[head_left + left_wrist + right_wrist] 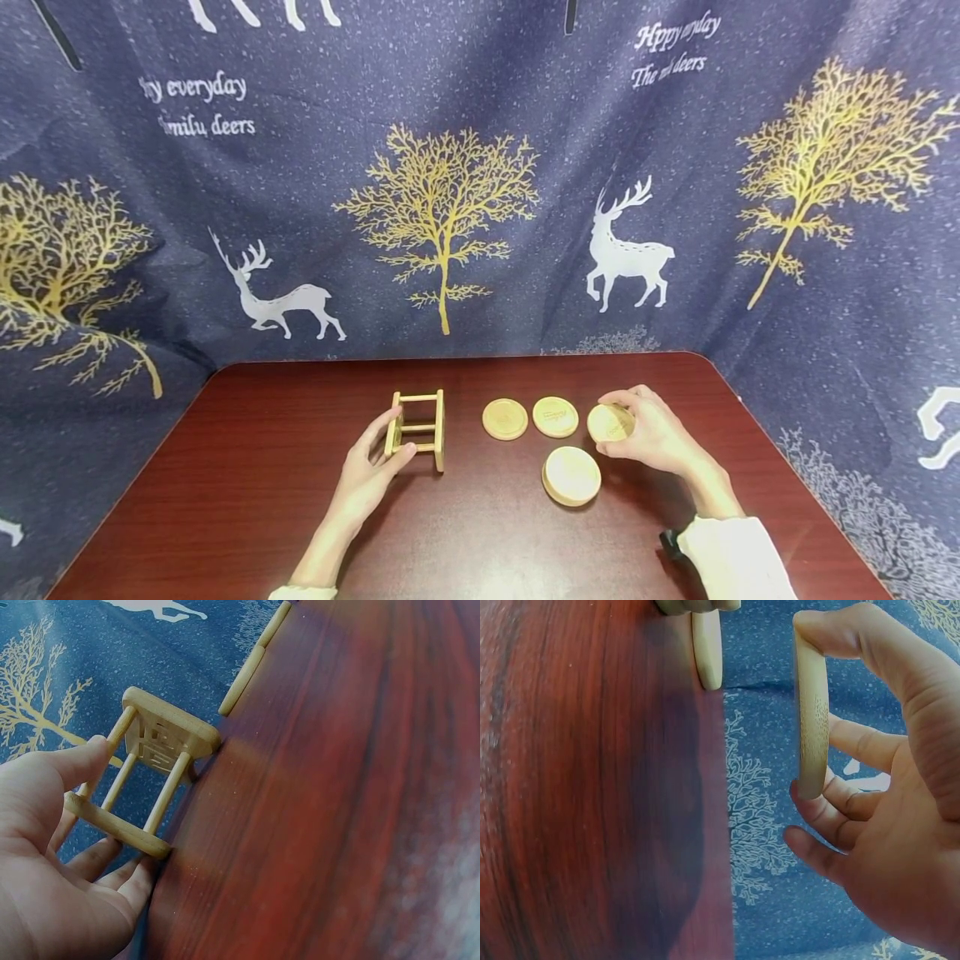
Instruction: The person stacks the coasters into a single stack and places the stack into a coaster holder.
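Observation:
My left hand grips one end of a small wooden coaster holder, thumb on the near side and fingers on the far side. In the left wrist view the holder shows two end panels joined by thin rods, with a cut-out pattern in the far panel. My right hand pinches a round wooden coaster by its edge, between thumb and fingers. Seen from the right wrist, that coaster stands edge-on, raised off the tabletop.
Two round coasters, one left and one right, lie flat between my hands. Nearer to me sits a short stack of coasters. The reddish-brown table ends at a dark blue printed cloth behind it.

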A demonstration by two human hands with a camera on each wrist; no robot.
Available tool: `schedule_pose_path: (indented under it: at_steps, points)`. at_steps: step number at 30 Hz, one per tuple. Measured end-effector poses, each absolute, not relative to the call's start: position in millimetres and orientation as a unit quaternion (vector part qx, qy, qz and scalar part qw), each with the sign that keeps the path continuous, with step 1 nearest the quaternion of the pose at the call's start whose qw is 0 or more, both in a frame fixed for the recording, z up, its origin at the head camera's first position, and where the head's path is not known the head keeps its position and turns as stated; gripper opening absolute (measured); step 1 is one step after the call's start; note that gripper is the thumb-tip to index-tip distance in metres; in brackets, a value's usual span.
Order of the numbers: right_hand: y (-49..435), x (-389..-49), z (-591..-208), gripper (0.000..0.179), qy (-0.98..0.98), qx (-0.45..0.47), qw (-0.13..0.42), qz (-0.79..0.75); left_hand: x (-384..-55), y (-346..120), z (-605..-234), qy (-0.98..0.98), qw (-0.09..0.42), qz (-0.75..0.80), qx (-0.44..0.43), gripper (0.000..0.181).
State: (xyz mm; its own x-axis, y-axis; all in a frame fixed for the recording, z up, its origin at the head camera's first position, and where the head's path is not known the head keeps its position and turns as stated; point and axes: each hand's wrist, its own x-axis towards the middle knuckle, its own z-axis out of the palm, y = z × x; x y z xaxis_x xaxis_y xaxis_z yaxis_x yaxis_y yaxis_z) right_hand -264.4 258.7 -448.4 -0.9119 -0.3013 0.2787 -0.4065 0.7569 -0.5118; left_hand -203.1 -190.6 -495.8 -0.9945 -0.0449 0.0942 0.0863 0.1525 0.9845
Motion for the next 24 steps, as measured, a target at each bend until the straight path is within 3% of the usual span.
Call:
schedule_pose_path:
  at_steps: [24]
  points:
    - [245,-253,-436,0.064,-0.912,0.249,0.098,0.311,-203,-190,-494,-0.749,0.044,-0.661,-0.008,0.07]
